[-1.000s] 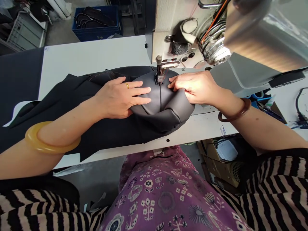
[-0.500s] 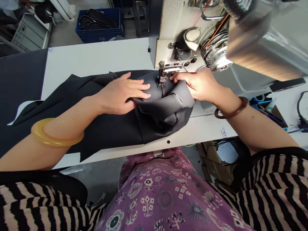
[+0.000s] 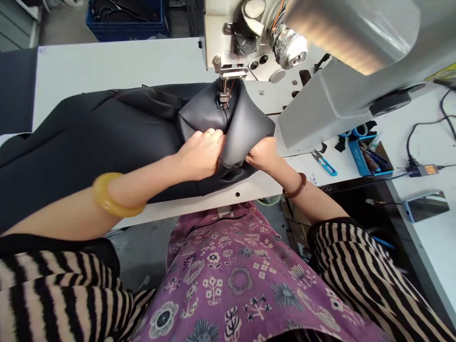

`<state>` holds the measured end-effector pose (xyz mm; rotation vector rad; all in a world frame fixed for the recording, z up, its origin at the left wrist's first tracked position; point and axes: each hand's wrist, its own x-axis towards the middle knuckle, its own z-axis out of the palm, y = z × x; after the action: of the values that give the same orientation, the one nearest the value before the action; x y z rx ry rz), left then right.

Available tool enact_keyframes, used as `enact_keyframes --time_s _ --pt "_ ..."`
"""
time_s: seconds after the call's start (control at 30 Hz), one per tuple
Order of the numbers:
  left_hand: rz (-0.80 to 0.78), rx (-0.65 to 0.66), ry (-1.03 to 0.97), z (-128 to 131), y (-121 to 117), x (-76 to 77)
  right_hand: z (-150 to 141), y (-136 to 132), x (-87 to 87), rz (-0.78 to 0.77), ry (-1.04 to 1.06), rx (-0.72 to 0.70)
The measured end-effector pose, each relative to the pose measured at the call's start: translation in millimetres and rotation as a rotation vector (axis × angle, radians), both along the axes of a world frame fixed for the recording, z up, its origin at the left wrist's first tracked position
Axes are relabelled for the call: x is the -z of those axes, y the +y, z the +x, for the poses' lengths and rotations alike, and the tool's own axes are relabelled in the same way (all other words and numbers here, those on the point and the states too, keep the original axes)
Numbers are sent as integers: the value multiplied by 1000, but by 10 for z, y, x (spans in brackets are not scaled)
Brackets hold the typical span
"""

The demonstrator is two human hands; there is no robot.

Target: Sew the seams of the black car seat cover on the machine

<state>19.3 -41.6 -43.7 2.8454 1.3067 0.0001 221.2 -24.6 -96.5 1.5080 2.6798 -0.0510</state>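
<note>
A large piece of black leather-like material (image 3: 131,133) lies folded across the white sewing table, its right part bunched under the presser foot (image 3: 224,97) of the sewing machine (image 3: 217,38). My left hand (image 3: 203,153) is closed on a fold of it, just in front of the needle. To the right, my right hand (image 3: 263,153) grips the same material along a raised fold, its fingertips partly hidden behind it. An orange thread runs down toward the needle. Stitching shows along a seam at the material's far edge.
On the right of the table lie blue thread snips (image 3: 325,163) and a blue box (image 3: 370,154) of tools. A phone (image 3: 426,206) rests farther right, near a black cable. Behind the table stands a blue crate (image 3: 128,29) with dark pieces inside.
My left hand has gone from lying flat on the material to gripping a fold nearer me. My right hand has come down toward me, away from the foot. The view has shifted right.
</note>
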Motion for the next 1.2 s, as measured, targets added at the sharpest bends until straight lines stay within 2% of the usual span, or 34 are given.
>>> enact_keyframes --time_s 0.1,0.2,0.27,0.4,0.47,0.6,0.7,0.77,0.87,1.0,1.1,1.2 --pt "166 -41 20 65 -81 288 -19 120 113 -59 -33 21" --pt "158 -78 -30 98 -81 414 43 93 275 -74 81 56" --pt "109 -105 -97 99 -87 450 66 44 396 -62 294 61" --pt "68 -161 -214 142 -117 572 3 -36 588 60 923 78" --pt "99 -176 -262 217 -94 659 -34 -41 634 100 1055 115" --pt "206 -186 -384 393 54 765 2 14 610 114 1104 126" --pt "318 -114 -467 413 144 715 127 44 533 115 1068 62" --pt "377 -39 -475 349 144 602 234 36 497 116 988 -1" --pt "404 80 -434 182 70 344 393 34 503 89 661 -17" --pt "389 203 -381 -37 -36 37 509 207 581 -5 166 154" --pt "379 295 -295 -122 -65 -30 488 392 647 -55 33 211" --pt "422 274 -221 -171 -67 -1 450 443 687 -53 39 208"
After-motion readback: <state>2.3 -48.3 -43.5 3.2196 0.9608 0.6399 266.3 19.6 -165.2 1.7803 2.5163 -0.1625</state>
